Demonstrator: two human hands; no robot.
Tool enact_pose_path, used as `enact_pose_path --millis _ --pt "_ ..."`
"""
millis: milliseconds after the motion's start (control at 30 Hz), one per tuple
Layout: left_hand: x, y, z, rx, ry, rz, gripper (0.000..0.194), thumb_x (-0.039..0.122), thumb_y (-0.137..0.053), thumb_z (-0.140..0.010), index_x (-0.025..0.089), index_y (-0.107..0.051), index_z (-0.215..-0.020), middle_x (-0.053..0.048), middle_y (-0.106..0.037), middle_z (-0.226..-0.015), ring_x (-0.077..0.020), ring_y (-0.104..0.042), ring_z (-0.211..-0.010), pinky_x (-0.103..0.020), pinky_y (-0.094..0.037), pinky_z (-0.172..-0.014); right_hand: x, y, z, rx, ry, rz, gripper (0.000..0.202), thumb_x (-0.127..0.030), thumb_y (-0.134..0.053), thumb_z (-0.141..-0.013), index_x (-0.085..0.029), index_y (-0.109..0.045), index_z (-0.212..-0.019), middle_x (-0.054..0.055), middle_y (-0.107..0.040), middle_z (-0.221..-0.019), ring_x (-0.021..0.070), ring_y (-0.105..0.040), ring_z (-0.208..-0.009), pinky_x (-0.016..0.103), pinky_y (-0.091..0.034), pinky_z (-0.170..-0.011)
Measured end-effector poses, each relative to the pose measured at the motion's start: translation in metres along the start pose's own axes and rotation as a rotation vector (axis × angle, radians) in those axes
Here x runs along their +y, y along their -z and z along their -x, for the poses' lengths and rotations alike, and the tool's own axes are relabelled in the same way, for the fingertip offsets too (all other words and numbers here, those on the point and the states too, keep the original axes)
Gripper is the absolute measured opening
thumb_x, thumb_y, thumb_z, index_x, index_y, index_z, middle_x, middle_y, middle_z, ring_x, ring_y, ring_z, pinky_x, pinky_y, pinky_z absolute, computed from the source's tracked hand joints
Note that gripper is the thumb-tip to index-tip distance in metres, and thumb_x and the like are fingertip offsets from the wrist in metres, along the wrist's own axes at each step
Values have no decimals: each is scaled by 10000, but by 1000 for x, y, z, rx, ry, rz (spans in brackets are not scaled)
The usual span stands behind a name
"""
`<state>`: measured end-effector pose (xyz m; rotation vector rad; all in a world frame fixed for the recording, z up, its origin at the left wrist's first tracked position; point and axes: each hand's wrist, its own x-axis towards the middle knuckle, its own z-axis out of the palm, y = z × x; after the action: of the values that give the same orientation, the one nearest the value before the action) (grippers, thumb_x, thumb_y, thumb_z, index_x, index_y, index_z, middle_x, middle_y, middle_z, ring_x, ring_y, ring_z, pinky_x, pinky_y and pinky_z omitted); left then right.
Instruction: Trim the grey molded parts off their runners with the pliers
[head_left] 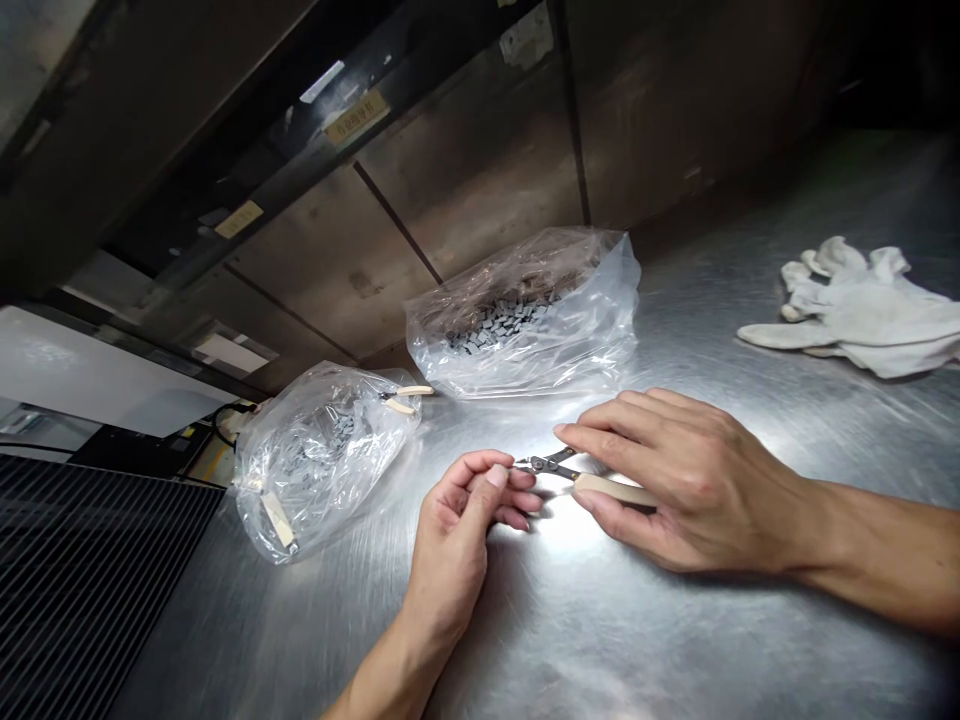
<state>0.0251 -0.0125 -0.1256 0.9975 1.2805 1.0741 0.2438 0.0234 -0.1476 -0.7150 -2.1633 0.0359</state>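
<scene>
Mid-bench, right hand (675, 475) has its thumb and fingers clamped on cream-handled pliers (541, 464), the lower handle showing under the palm. Clock is centred on the pliers, 12 = top of view. Tool's handles are spread, nose pointing to 9; can't tell whether the tips meet, as they end at the other hand's fingertips.

Left hand (472, 515) comes up from 7, thumb and index finger close together right at the nose. Can't tell if they pinch anything (any part there is too small or hidden). Its other fingers are loosely curled below the nose.

Further out, between 11 and 12: clear plastic bag (592, 340), mouth wide, grey chips (502, 322) heaped inside. At 9: second clear bag (352, 490), crumpled, fewer grey bits in it. Another cream-handled tool (405, 398) sits at that bag's near-side edge toward 10, handles pointing to 3. Off-white glove (892, 320) lies at 2, well apart from both hands.

All of that is on the scratched steel bench (675, 640). Beyond: metal back wall (480, 190) along the top, yellow label (356, 117) at 11, dark ribbed panel (90, 590) past 8.
</scene>
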Motion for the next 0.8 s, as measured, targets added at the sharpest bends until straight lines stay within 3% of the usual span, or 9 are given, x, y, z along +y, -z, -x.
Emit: enact_pose_path --millis 233,467,567,800 --pt "4 0 0 21 54 44 185 272 -614 -899 136 -673 -1009 -47 -672 -826 -152 -649 -669 -258 -552 -582 0 0 0 8 12 30 275 -232 -585 -916 -100 -659 -1145 116 -691 -989 247 -642 -885 376 -481 -753" --pt "2 0 3 -44 60 -129 274 411 -726 -857 139 -702 -875 -9 -618 -660 -102 -549 -530 -219 -480 -517 -6 5 -1 -2 121 123 287 -231 -588 -927 -69 -661 -1153 125 -702 -1010 263 -629 -865 395 -449 -725" --pt "2 0 5 -16 60 -174 308 432 -744 -840 137 -677 -779 20 -565 -575 -74 -481 -456 -194 -412 -465 -9 6 -4 -27 153 180 273 -209 -557 -952 -57 -668 -1150 125 -710 -992 264 -632 -863 407 -438 -735" --pt "5 1 2 71 85 -211 349 475 -743 -829 145 -640 -776 44 -500 -570 -51 -393 -434 -172 -293 -410 -6 4 -4 -56 128 257 294 -226 -545 -957 -53 -672 -1159 131 -704 -982 270 -628 -856 416 -413 -735"
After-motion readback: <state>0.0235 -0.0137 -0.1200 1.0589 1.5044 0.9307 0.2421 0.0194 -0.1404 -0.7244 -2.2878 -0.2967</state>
